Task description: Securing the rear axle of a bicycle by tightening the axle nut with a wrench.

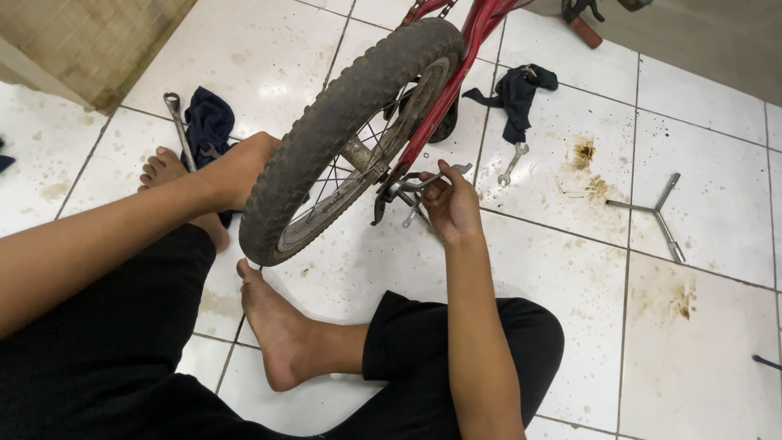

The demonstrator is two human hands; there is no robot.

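while the bike wheel (342,138) is steadied from behind by the left hand (244,163), whose grip is hidden, a wrench (436,178) is held closed in the right hand (452,204) at the axle nut by the red frame (444,90). the wheel is seen mounted (upside-down bike, it seems); the nut work looks unfinished, with spare wrenches (511,163) and a three-way wrench (656,213) left on the tiled floor (692,342).
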